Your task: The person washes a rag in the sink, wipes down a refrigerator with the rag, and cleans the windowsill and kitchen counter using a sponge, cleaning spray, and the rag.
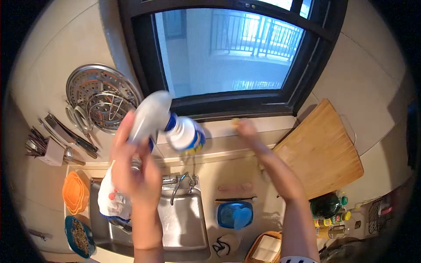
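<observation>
My left hand (138, 162) is raised over the sink, its fingers curled round the pale head of a spray bottle (187, 135). The bottle has a white body, a blue collar and a blue-and-yellow label, and it tilts toward the window; motion blurs hand and bottle. My right hand (247, 130) reaches to the ledge below the window with its fingers closed. A small yellowish piece pokes out at its fingertips, too blurred to name. Partly behind my left wrist, a white cloth-like thing (113, 195) with a red spot lies at the sink (182, 228).
A dark-framed window (228, 55) is ahead. Steel steamer racks (103, 87) and knives (72, 136) are at left. An orange basin (75, 193) and a teal bowl (79, 236) flank the sink. A blue container (228, 215), cutting board (322, 153) and bottles (326, 206) stand right.
</observation>
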A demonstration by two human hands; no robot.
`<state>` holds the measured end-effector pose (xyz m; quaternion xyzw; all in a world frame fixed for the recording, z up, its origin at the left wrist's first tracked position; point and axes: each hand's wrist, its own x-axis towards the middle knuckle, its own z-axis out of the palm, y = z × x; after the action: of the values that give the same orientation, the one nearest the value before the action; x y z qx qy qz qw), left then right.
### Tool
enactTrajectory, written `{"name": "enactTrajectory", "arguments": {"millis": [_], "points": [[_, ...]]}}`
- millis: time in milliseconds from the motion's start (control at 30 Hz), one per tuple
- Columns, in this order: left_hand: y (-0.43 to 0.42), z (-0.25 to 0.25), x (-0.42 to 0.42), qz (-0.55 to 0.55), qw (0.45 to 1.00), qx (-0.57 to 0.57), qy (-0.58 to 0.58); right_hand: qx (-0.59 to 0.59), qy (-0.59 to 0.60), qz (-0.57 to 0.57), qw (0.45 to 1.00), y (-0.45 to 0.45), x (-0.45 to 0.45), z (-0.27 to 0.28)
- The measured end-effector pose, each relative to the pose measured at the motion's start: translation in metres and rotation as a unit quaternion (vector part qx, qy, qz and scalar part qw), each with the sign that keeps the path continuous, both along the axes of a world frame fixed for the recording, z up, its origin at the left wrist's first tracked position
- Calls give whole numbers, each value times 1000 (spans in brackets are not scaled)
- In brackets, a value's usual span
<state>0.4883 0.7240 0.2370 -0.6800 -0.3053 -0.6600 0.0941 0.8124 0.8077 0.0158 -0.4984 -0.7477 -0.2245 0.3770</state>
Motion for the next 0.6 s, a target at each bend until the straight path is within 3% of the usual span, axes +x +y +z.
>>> {"name": "enactTrajectory", "arguments": {"millis": [33, 67, 100, 200, 233, 267, 300, 333, 367, 400, 467, 500, 533, 600], "points": [[-19, 0, -10, 18, 999, -17, -41, 10, -30, -37, 999, -8, 36, 0], [-41, -1, -22, 38, 995, -54, -71, -180, 74, -173, 966, -24, 53, 27], [-64, -3, -32, 68, 989, -83, -103, -251, 51, -292, 922, -35, 71, 38], [-123, -28, -75, 140, 982, -124, -37, -141, 8, -346, 927, -34, 79, 32], [-135, -40, -95, 53, 992, -111, -21, -123, -31, -272, 954, -24, 68, 26], [-131, -61, -116, -21, 999, 25, 8, -107, -68, -197, 972, -14, 54, 16], [-146, -58, -146, -162, 974, -93, 127, -199, 171, -104, 959, 13, 39, -17], [-151, -31, -141, -129, 949, -210, 197, -173, 138, -11, 975, 21, -2, -9], [-155, -40, -146, -138, 937, -252, 200, -153, 104, 86, 979, 28, -45, 1], [-161, -54, -151, -144, 924, -291, 201, -275, 199, 134, 931, 52, -76, -14], [-167, -76, -155, -133, 903, -344, 222, -384, 189, 145, 892, 60, -144, 14], [-172, -97, -159, -118, 906, -331, 235, -375, 87, 109, 917, 42, -180, 58], [-175, -110, -162, -113, 907, -333, 233, -376, 85, 115, 916, 55, -200, 47], [-179, -132, -162, -141, 892, -356, 240, -93, -90, 218, 967, 82, -220, 18]]}}
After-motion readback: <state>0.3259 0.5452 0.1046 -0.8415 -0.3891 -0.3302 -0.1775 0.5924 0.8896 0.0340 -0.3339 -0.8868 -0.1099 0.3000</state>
